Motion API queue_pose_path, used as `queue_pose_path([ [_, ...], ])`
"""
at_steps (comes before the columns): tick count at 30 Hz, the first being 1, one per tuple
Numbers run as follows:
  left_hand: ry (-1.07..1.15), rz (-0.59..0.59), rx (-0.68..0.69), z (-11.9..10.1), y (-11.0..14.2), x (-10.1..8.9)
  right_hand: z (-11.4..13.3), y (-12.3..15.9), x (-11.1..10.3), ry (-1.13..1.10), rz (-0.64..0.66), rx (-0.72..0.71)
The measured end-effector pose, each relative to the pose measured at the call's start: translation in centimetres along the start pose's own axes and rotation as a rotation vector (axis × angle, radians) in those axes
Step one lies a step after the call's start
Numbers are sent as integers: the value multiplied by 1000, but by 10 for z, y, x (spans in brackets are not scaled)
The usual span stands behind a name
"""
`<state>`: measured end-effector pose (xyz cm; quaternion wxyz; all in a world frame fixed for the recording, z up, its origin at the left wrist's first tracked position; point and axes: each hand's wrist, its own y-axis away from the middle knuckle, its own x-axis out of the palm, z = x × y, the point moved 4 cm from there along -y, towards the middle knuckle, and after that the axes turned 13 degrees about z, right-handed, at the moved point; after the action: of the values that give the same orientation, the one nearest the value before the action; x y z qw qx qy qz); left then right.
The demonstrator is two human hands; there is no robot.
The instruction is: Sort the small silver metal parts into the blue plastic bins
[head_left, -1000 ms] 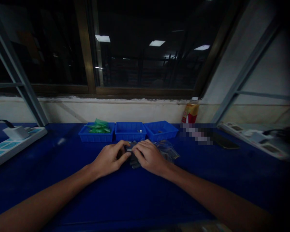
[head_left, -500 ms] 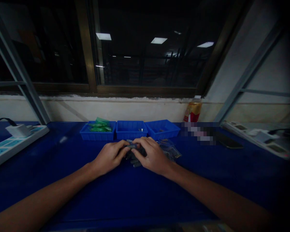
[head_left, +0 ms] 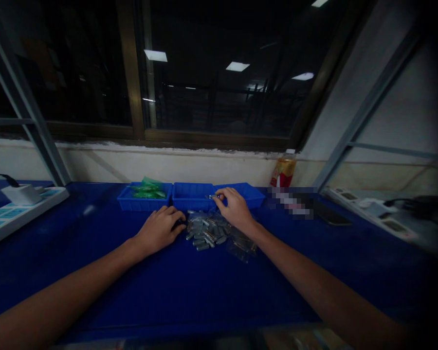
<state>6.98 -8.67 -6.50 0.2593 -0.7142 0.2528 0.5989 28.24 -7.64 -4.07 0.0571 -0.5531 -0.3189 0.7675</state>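
On the blue table my left hand [head_left: 159,232] rests beside a pile of small grey metal pieces [head_left: 206,232]. Its fingers are loosely curved, with a gap between thumb and forefinger and nothing visible in it. My right hand [head_left: 233,206] is raised over the far side of the pile, in front of the bins. Between its thumb and fingertips it pinches a small shiny metal piece [head_left: 212,197], too small to name. Clear plastic bags [head_left: 241,248] lie at the pile's right side, partly under my right wrist.
Three blue bins stand along the wall: a left bin [head_left: 124,203] with green packets [head_left: 149,188], a middle bin [head_left: 190,188] and a right bin [head_left: 253,192]. A bottle [head_left: 283,170] and a phone [head_left: 334,214] are at the right. Power strips [head_left: 40,206] lie on both sides.
My hands have moved apart. The right one went up toward the bins with a small metal piece; the left one drew back slightly and loosened. The pile is now uncovered.
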Motion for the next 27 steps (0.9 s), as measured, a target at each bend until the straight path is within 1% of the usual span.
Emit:
queue_pose_path([
  [3, 12, -19, -28, 1, 2, -2, -1, -1, 2, -12, -17, 1],
  [6, 54, -71, -43, 5, 3, -2, -1, -1, 0, -29, -44, -2],
  [8, 95, -116, -34, 6, 2, -1, 2, 1, -4, -39, -59, -7],
  [10, 154, -174, 2, 6, 1, -3, 10, 4, -7, -53, -53, -28],
  [12, 227, -226, 68, 2, 1, -6, 26, 10, -8, -60, 5, -75],
  [14, 305, -246, 140, -5, 3, -9, 48, 17, -7, -54, 115, -147],
  [17, 397, -231, 207, -16, 6, -12, 78, 27, -2, -20, 284, -255],
  [19, 436, -225, 221, -20, 9, -13, 87, 30, 0, 3, 323, -272],
  [27, 498, -219, 198, -20, 10, -14, 84, 32, -5, -1, 218, -262],
])
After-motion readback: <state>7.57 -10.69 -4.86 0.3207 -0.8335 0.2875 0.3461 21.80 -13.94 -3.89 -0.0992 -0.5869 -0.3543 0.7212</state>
